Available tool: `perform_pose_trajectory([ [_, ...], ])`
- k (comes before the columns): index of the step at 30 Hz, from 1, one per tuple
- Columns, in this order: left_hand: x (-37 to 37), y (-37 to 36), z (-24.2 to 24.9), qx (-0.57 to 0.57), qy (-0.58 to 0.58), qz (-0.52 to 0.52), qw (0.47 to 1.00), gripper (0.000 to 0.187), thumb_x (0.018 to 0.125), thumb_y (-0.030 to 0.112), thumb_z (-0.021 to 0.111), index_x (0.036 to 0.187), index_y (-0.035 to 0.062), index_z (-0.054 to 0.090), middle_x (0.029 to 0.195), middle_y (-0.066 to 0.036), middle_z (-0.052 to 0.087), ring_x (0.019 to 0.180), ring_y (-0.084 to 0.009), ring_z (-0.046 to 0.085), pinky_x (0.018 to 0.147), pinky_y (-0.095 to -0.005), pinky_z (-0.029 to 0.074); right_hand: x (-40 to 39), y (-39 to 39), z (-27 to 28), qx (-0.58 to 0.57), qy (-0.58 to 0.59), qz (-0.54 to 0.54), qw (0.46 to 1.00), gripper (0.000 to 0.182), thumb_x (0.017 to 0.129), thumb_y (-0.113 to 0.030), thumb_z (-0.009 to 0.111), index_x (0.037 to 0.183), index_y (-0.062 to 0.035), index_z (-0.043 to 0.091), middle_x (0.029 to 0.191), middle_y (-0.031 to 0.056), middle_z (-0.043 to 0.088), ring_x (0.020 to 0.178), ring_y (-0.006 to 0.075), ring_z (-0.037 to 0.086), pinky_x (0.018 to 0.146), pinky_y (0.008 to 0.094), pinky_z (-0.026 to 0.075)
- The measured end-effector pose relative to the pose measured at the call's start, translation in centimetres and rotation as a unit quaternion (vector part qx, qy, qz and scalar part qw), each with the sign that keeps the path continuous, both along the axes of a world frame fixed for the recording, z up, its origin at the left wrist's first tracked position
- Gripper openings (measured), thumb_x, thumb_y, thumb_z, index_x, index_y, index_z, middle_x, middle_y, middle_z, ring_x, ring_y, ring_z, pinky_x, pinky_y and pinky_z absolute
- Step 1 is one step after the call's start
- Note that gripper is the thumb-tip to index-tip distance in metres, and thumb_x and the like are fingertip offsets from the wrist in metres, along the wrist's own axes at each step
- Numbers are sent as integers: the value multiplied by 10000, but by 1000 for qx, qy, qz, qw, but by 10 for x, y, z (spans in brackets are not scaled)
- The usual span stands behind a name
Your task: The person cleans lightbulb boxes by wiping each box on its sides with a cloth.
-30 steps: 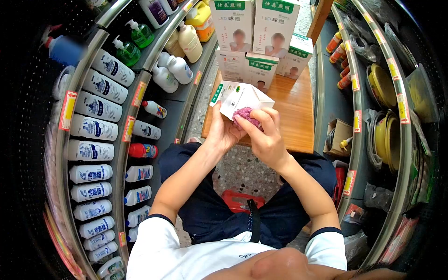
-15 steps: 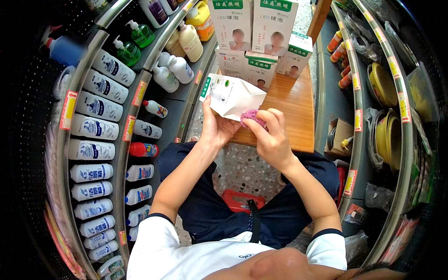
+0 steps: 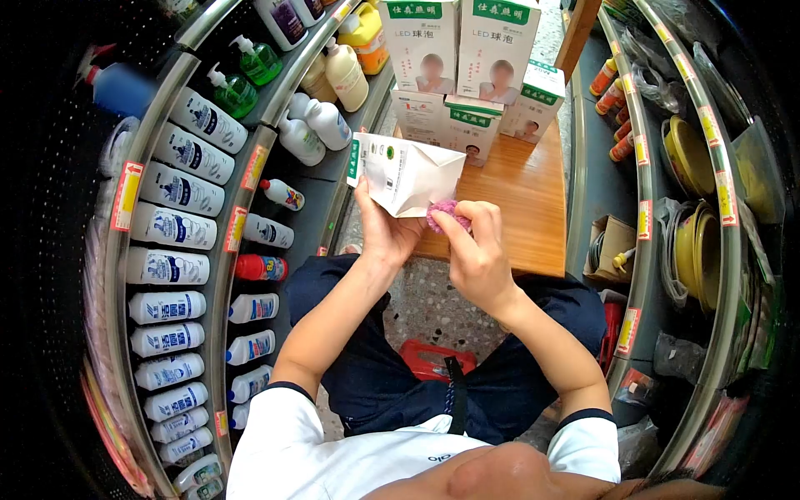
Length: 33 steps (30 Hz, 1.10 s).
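Shelves rise on both sides of us in a narrow aisle, the left shelves [image 3: 310, 185] lined with white bottles [image 3: 173, 269] and green pump bottles [image 3: 255, 64], the right shelves [image 3: 598, 179] holding yellow basins [image 3: 698, 258] and an open carton [image 3: 597, 265] with a dark coil and a yellow-tipped item inside. Between them sits a person [image 3: 358, 462] in a white shirt and dark trousers, knees apart, both forearms reaching forward and converging in front of the body. Just ahead stands a wooden table [image 3: 533, 208]; at its far end are grouped five white-and-green boxes [image 3: 421, 50] marked LED, their contents hidden from view. Nearer the person, a similar white box [image 3: 408, 179] is held tilted above the near left part of the table, its green band to the left and its creased white end to the right. The left hand [image 3: 385, 229] grips it from the near side, thumb up along the face, other fingers partly hidden beneath. The right hand [image 3: 483, 258], wrist bent inward, pinches a crumpled pink cloth [image 3: 440, 217] between thumb and fingers at the box's lower right corner.
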State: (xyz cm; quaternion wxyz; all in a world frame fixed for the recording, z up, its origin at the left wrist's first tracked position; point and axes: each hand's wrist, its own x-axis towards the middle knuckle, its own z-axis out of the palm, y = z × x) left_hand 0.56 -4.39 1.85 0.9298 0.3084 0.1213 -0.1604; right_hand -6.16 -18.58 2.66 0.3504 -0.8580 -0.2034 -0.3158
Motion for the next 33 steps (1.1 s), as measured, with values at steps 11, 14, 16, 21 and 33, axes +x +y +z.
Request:
perform_pose_trajectory([
  [11, 12, 15, -8, -53, -23, -18, 998, 676, 979, 622, 313, 1481, 183, 425, 1419, -96, 537, 1238, -308, 571, 1012, -473, 504, -3, -18, 1, 28, 72, -4, 997, 379, 703, 99, 602, 1062, -3, 671, 1058, 175, 553, 1006, 362, 533, 858, 435, 477],
  [14, 11, 21, -7, -117, -34, -56, 991, 639, 988, 575, 367, 1489, 182, 416, 1433, -115, 530, 1226, -318, 590, 986, -478, 530, 0, -22, 7, 62, 13, -10, 998, 391, 698, 95, 631, 1062, -29, 700, 1030, 149, 565, 963, 337, 536, 832, 423, 473],
  [16, 9, 21, -12, -153, -32, -82, 984, 637, 983, 554, 408, 1470, 145, 439, 1405, -131, 552, 1221, -319, 593, 988, -480, 532, 1, -21, 12, 68, -65, 1, 996, 396, 708, 78, 644, 1081, -36, 707, 1032, 132, 571, 956, 323, 535, 830, 416, 470],
  [21, 5, 17, -26, -210, -16, -181, 961, 780, 973, 673, 257, 1445, 82, 447, 1317, -138, 603, 1166, -292, 624, 952, -422, 557, 4, -13, 2, 3, -96, 48, 994, 406, 718, 22, 661, 1113, -51, 713, 1089, 100, 558, 1032, 314, 509, 888, 403, 481],
  [33, -17, -3, -13, -112, 44, -199, 973, 636, 990, 558, 387, 1409, 91, 488, 1311, -111, 622, 1099, -262, 667, 888, -429, 592, 20, -43, 23, 45, -99, -101, 989, 421, 702, 123, 657, 1097, -13, 707, 1044, 137, 553, 1002, 334, 531, 874, 417, 452],
])
